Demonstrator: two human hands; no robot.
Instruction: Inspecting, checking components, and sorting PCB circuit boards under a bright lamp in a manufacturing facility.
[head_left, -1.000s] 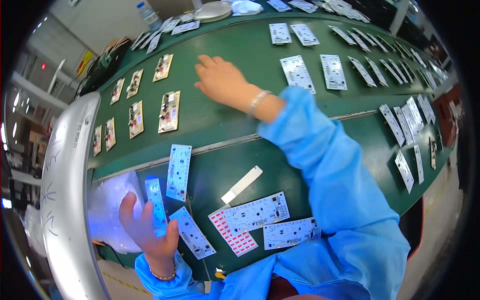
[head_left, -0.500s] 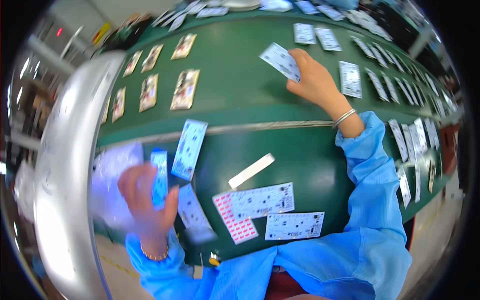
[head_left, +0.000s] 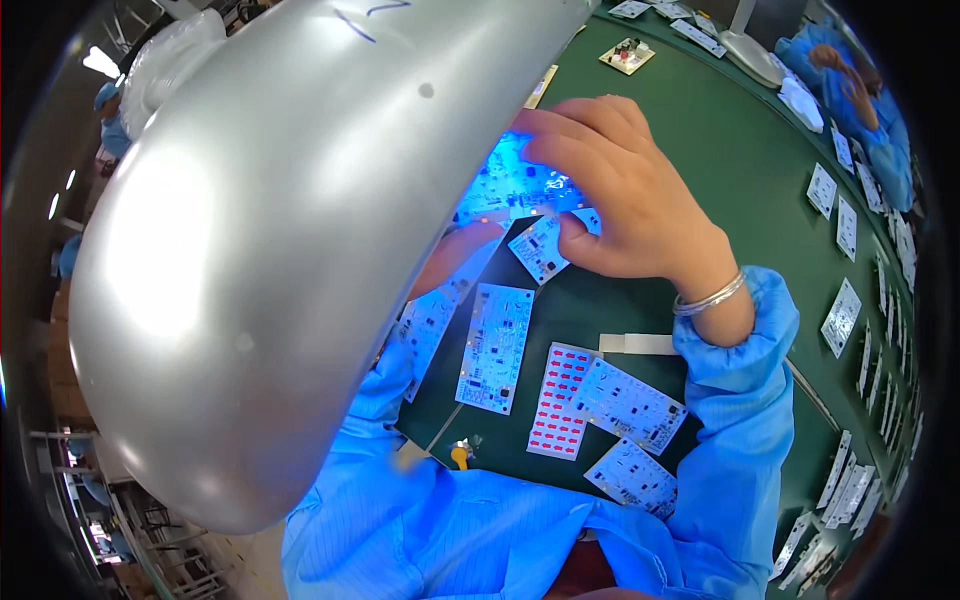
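Note:
Under a large silver lamp shade (head_left: 250,250), a circuit board (head_left: 515,185) glows in blue light. My right hand (head_left: 635,190) grips its right part, fingers curled over the far edge and thumb below. At its near edge my left hand (head_left: 458,258) has its thumb on the board; the shade hides the rest of that hand. Another white circuit board (head_left: 540,250) lies just beneath the right thumb. Nearer to me, one more board (head_left: 495,348) rests on the green table, with a further board (head_left: 430,325) left of it, partly covered.
A sticker sheet with red arrows (head_left: 556,420) lies partly under a white board (head_left: 630,405); another board (head_left: 635,477) is nearer. A pale strip (head_left: 637,344) sits by my right sleeve. Rows of boards (head_left: 842,318) line the right side. A co-worker (head_left: 860,100) is at far right.
The view has swung, so the lamp shade now covers much of the left. My right hand has brought its board from the far table to under the lamp, where my left hand meets it.

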